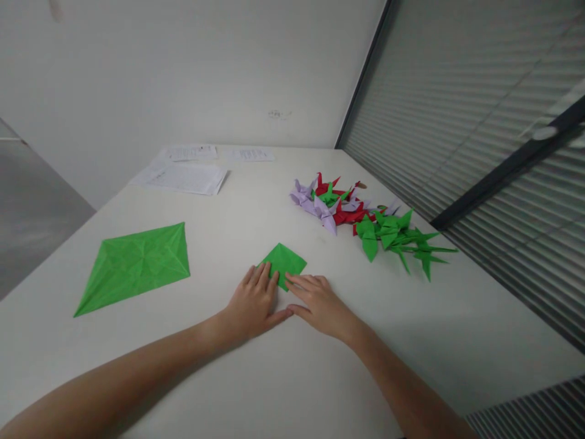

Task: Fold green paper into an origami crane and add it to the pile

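Both hands at the small green paper (284, 258), which lies flat on the worktop (256, 384) just beyond the fingertips, one corner pointing away from the person. Left hand (256, 300): palm down, unclenched, fingers laid over the near left edge of the paper; nothing gripped. Reads as a steadying press, the worktop serving as backing so the thin piece neither slides nor lifts. Right hand (319, 303): likewise not closed on anything, fingers slightly bent, tips at the near right edge; presumably light pressure along that side. Thumbs come together on the near side of the paper, tip to tip or nearly so; contact between them cannot be confirmed. This leaves the far corner uncovered and visible. Left of the left hand and a little beyond it, well apart: a large green sheet (139, 262), spread flat, creases radiating from its middle; being laid out to the side, it does not crowd the fingers. Beyond the right hand and to its right: a cluster of folded paper shapes (347, 210), purple, red and green, heaped together, probably grouped there to be out of the way. Far beyond the left hand: printed pages (187, 178), apart from the coloured paper.
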{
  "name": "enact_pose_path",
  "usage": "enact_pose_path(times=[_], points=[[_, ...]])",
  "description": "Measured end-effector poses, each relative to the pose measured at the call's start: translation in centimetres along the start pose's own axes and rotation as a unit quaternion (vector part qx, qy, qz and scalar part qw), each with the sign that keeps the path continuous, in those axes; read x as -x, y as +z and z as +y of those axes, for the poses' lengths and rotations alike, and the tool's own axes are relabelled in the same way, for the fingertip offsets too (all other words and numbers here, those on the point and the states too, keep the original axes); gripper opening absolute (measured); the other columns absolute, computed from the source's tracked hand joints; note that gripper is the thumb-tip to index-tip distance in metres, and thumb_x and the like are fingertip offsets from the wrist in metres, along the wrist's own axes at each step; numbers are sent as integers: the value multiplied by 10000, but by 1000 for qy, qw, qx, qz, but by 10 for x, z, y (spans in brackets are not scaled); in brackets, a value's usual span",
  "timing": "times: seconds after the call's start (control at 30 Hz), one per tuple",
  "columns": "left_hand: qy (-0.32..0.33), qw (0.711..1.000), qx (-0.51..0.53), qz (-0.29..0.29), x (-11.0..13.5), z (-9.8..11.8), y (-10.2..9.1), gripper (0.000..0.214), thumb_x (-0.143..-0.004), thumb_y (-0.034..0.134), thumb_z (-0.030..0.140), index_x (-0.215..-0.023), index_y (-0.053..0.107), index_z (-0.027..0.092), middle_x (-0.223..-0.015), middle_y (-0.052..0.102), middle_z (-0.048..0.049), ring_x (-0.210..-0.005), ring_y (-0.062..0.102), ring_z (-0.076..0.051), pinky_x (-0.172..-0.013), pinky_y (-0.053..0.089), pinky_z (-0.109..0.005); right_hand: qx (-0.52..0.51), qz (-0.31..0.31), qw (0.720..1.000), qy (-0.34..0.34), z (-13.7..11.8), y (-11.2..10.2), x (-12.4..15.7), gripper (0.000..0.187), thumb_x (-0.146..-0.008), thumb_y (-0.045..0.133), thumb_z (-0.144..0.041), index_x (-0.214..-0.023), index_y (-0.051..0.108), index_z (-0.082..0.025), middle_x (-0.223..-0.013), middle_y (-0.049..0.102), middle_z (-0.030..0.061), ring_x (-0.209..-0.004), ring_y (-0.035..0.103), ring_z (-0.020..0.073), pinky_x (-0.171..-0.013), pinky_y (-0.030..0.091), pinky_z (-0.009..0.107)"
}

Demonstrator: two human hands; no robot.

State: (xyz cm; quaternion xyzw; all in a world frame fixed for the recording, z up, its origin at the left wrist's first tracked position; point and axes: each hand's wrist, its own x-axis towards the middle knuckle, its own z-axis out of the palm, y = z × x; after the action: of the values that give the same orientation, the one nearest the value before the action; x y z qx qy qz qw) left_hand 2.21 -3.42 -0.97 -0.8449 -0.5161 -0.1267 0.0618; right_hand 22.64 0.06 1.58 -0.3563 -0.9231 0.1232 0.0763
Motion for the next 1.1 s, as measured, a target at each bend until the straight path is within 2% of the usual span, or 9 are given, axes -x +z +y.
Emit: enact_pose_path(times=[0.27, 0.47, 0.6, 0.7, 0.77, 0.87, 0.93, 1.03, 1.1], points=[[7, 1000, 1, -29, 0, -9, -5, 921, -860, 339, 775, -1423, 449, 55, -1459, 393, -323, -1386, 371, -428, -1095, 321, -585, 17, 4, 1000, 12, 16, 4, -3, 585, -942, 488, -519, -1421, 477, -184, -1508, 426, 135, -1414, 378, 260, -1175, 209, 551], [4, 1000, 4, -23, 0, -15, -3, 942, -847, 324, 798, -1418, 454, 60, -1454, 414, -307, -1392, 365, -416, -1099, 297, -599, 45, 28, 994, 96, 33, 2, -3, 577, -960, 447, -507, -1437, 462, -183, -1496, 446, 118, -1449, 296, 318, -1161, 187, 626], [8, 1000, 13, -25, 0, -16, -4, 924, -836, 337, 806, -1420, 463, 101, -1461, 407, -301, -1384, 379, -418, -1085, 308, -608, 55, 62, 995, 60, 24, 3, -4, 665, -923, 475, -583, -1451, 442, -180, -1545, 366, 115, -1473, 226, 324, -1175, 178, 605], [16, 999, 17, -26, 0, -16, -4, 918, -845, 337, 796, -1424, 453, 93, -1466, 401, -301, -1394, 367, -409, -1092, 301, -612, 44, 28, 998, 23, 22, 3, -4, 637, -913, 483, -602, -1421, 485, -218, -1509, 430, 92, -1456, 277, 319, -1170, 182, 619], [16, 999, 19, -20, 0, -17, -4, 937, -842, 344, 798, -1417, 453, 66, -1463, 405, -301, -1398, 362, -406, -1107, 287, -610, 47, 15, 997, 54, 27, 2, -3, 581, -922, 484, -581, -1379, 537, -226, -1473, 480, 79, -1435, 316, 343, -1151, 191, 658], [16, 999, 29, -17, 0, -20, -3, 952, -842, 350, 796, -1392, 471, 28, -1449, 425, -303, -1388, 377, -409, -1109, 301, -599, 56, 31, 993, 104, 38, 1, -1, 478, -964, 463, -475, -1357, 561, -221, -1443, 521, 69, -1423, 330, 366, -1123, 209, 698], [20, 999, 39, -24, -2, -23, -4, 904, -869, 348, 765, -1385, 479, 34, -1449, 436, -286, -1383, 391, -395, -1107, 318, -585, 66, 71, 989, 108, 40, 1, 0, 428, -972, 474, -395, -1339, 578, -203, -1417, 552, 89, -1394, 383, 357, -1125, 233, 679], [29, 998, 52, -29, -5, -27, -5, 781, -917, 365, 689, -1397, 476, 83, -1470, 432, -246, -1392, 387, -367, -1119, 301, -583, 67, 147, 985, 59, 35, 1, -1, 431, -910, 598, -387, -1280, 624, -168, -1389, 574, 131, -1336, 452, 336, -1130, 301, 603], [40, 997, 68, -26, -8, -29, -7, 696, -934, 387, 647, -1389, 491, 131, -1467, 451, -213, -1384, 401, -347, -1134, 264, -592, 44, 152, 987, -6, 29, 1, -2, 464, -841, 697, -388, -1245, 643, -166, -1336, 607, 135, -1285, 494, 314, -1098, 376, 543]])
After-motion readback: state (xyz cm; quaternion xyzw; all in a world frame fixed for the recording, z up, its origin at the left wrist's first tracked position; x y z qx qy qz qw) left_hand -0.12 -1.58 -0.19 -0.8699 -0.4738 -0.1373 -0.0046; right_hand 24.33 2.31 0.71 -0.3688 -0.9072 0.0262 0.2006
